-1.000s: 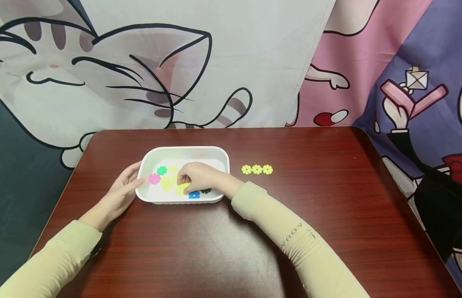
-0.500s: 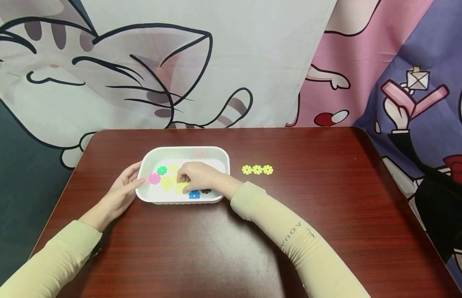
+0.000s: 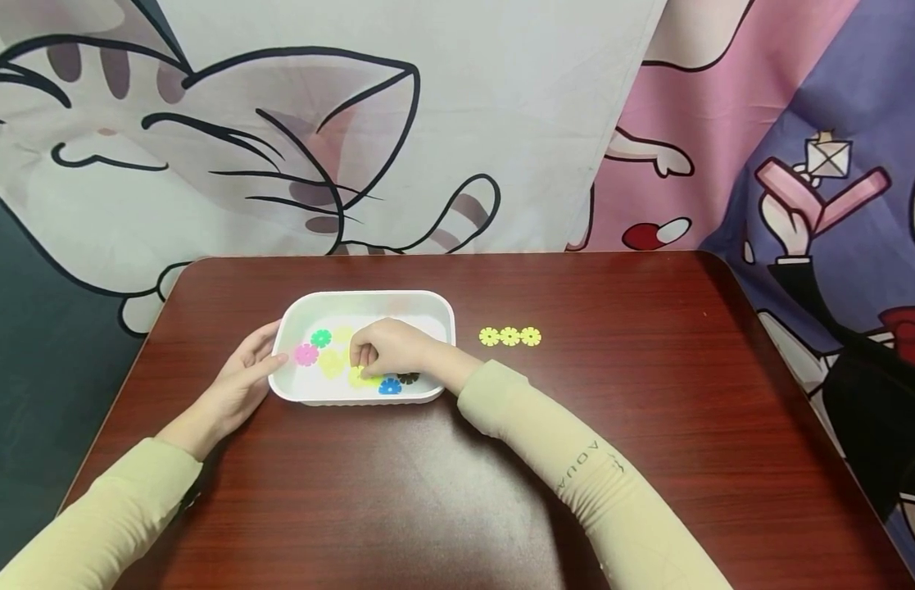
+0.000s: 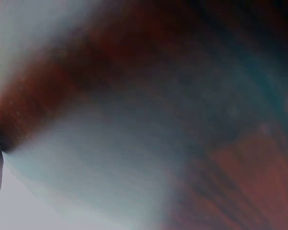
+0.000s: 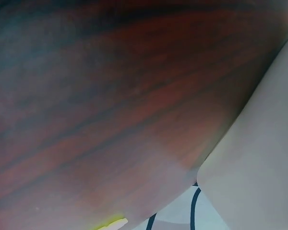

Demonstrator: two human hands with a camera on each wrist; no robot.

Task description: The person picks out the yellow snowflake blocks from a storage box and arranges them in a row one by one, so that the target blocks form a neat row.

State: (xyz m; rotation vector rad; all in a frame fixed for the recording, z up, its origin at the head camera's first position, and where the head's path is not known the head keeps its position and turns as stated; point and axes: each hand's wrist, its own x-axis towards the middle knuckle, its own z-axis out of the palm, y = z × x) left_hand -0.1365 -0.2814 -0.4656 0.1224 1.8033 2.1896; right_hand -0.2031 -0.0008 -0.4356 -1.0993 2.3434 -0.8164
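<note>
A white tray [image 3: 420,307] with several flower-shaped plastic pieces in it sits on the table. My left hand [image 3: 243,375] holds the tray's left end, thumb over the rim and fingers against the outer wall. Inside the tray, my right hand [image 3: 389,348] has its fingers curled down, pinching at a yellow flower piece [image 3: 358,380]; its fingertips are partly hidden. Around it lie a blue piece [image 3: 390,386], a black piece [image 3: 408,378], a pink piece [image 3: 306,354], a green piece [image 3: 321,338] and a paler yellow piece [image 3: 330,363].
Three yellow flower pieces [image 3: 509,337] form a row on the brown table [image 3: 619,426], right of the tray. Cartoon-printed cloth [image 3: 531,123] hangs behind the table's far edge. The left wrist view is mostly blurred; the right wrist view shows tabletop and a yellow edge [image 5: 113,224].
The gap between my right thumb and fingers has narrowed at the yellow piece. The blue piece has shifted slightly right, and more of the black one shows. My left hand stays put.
</note>
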